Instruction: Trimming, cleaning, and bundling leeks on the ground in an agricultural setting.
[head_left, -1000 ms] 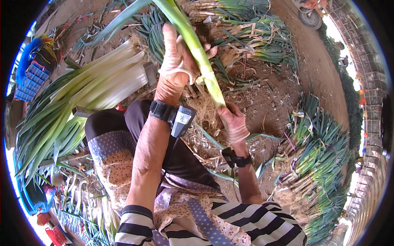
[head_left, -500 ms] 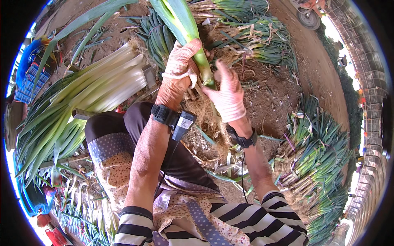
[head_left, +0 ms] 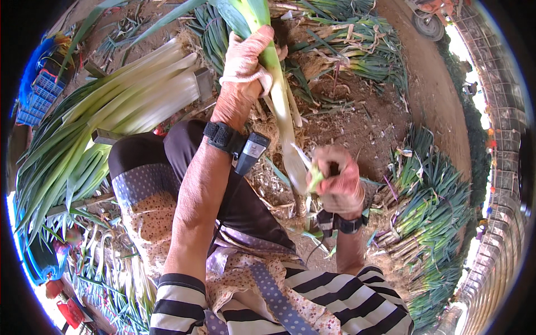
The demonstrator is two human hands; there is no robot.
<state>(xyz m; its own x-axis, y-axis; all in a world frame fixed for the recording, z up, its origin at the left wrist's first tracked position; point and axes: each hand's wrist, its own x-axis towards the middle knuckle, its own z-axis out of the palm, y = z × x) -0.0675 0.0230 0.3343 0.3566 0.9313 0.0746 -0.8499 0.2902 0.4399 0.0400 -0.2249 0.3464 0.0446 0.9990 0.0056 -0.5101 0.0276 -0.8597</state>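
Observation:
My left hand (head_left: pixel 244 60), in a pale glove, is wrapped round the upper stalk of a long leek (head_left: pixel 283 120). The leek's green leaves rise past the hand to the top edge, and its white stalk slants down toward my right hand. Beside the lower stalk, my right hand (head_left: pixel 341 181) is closed in a pinch on a strip of leek skin (head_left: pixel 316 176), pale and green. Motion blurs this hand a little. Left of my knees lies a large pile of leeks (head_left: pixel 134 100), white ends toward the upper right.
Bundled green leeks (head_left: pixel 357 53) lie on the soil at the far side. More unpeeled ones (head_left: pixel 430 218) are heaped at the right. A blue crate (head_left: pixel 42 97) stands at far left, and several trimmed leeks (head_left: pixel 114 273) lie at lower left. A wheel (head_left: pixel 428 26) shows at top right.
My right hand has moved down along the leek, pulling a strip of skin away and baring the white stalk. My left hand, still gripping the leek, has shifted slightly up.

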